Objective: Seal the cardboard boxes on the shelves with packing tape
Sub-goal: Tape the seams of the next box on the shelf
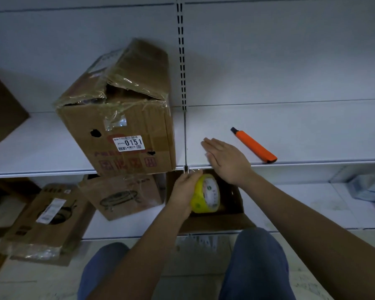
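White metal shelving (290, 131) fills the frame. At lower centre, a yellow tape roll (205, 193) is gripped by the left hand (183, 191); above it, the right hand (225, 161) is held flat, empty. Tape appears readied; the half-sealed box (119, 118), centre left, likely needs closing next.

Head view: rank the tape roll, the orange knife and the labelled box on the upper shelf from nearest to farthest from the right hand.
From the right hand:
1. Tape roll, just below it, gripped by the left hand.
2. Orange knife, lying on the shelf to its right.
3. Labelled box, to its left past the shelf upright.
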